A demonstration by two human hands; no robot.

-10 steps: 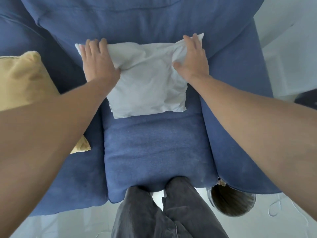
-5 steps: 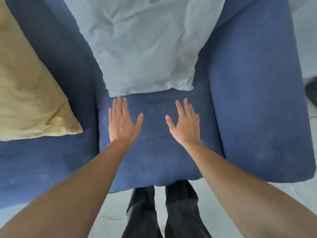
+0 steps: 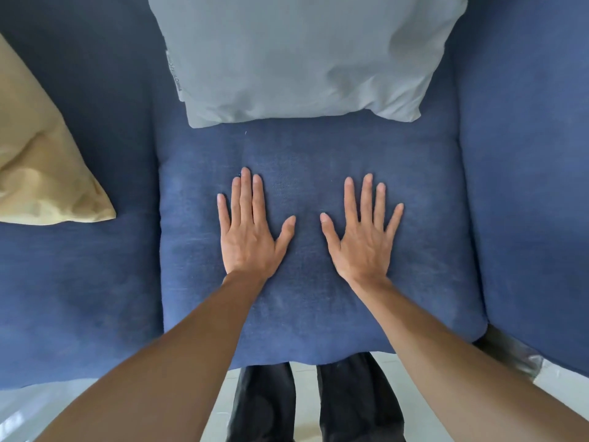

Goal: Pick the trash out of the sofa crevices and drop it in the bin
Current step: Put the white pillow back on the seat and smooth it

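My left hand (image 3: 250, 231) and my right hand (image 3: 361, 236) lie flat, palms down and fingers spread, side by side on the blue seat cushion (image 3: 318, 307) of the sofa. Neither hand holds anything. A pale grey pillow (image 3: 302, 55) rests at the back of the same cushion, beyond my fingertips. The crevices run along the cushion's left edge (image 3: 157, 218) and right edge (image 3: 467, 218). No trash shows in them. A dark blurred shape at the sofa's lower right corner may be the bin (image 3: 506, 352); most of it is hidden.
A yellow pillow (image 3: 41, 173) lies on the neighbouring seat to the left. The sofa's right armrest (image 3: 526, 186) rises beside the cushion. My legs in dark trousers (image 3: 318, 406) stand against the front edge on a pale floor.
My hands left the grey pillow, came back toward me and settled flat on the seat cushion with fingers spread wider. The view has moved closer to the seat.
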